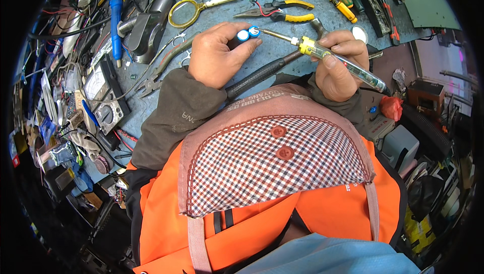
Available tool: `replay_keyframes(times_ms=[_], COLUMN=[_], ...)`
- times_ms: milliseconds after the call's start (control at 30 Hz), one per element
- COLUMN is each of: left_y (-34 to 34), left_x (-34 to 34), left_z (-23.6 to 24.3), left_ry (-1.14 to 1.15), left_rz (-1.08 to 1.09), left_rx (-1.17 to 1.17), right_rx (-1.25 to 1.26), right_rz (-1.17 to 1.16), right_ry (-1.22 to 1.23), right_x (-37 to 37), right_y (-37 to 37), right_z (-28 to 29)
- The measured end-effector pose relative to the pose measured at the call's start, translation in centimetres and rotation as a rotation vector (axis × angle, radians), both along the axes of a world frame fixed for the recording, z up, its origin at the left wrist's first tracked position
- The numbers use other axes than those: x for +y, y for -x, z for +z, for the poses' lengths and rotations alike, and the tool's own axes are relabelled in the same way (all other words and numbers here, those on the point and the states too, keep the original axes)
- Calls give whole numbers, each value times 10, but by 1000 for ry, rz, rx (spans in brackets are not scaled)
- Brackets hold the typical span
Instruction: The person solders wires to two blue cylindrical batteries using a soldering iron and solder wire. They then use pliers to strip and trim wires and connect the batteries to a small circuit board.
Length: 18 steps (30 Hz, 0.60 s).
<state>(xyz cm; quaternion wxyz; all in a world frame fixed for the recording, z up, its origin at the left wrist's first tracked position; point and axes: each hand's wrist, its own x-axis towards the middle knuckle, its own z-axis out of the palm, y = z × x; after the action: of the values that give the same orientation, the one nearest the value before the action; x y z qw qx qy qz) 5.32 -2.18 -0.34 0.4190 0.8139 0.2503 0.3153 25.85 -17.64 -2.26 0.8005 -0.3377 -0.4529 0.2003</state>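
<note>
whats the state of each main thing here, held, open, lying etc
left hand: closed on blue cells
blue cells: held side by side, white ends showing
right hand: closed around clear tool
clear tool: held, tip at cells
yellow pliers: lying, handles spread
magnifier: lying flat
meter: dial showing, power unclear

Over my feed I make out pale capitals [267, 101] across the top of the checked apron [252, 168], faint letters [188, 116] on the dark left sleeve [174, 105], and small white print [348, 188] on the orange garment [333, 213]; the multimeter's [107, 95] dial markings are too small to read.
</note>
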Motion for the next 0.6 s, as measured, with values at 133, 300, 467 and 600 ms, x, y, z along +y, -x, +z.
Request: replay_keyframes(times_ms=[133, 300, 467, 600], left_y=[0, 0, 0, 0], left_x=[0, 0, 0, -1], left_z=[2, 2, 0, 2], left_ry=[-15, 2, 27, 32], left_rz=[2, 3, 10, 12], left_rx=[12, 16, 12, 29], right_rx=[3, 27, 61, 115], right_rz=[9, 10, 16, 21], right_ry=[0, 19, 32, 53], right_x=[0, 0, 1, 2], right_y=[0, 1, 0, 2], right_z=[-1, -2, -5, -5])
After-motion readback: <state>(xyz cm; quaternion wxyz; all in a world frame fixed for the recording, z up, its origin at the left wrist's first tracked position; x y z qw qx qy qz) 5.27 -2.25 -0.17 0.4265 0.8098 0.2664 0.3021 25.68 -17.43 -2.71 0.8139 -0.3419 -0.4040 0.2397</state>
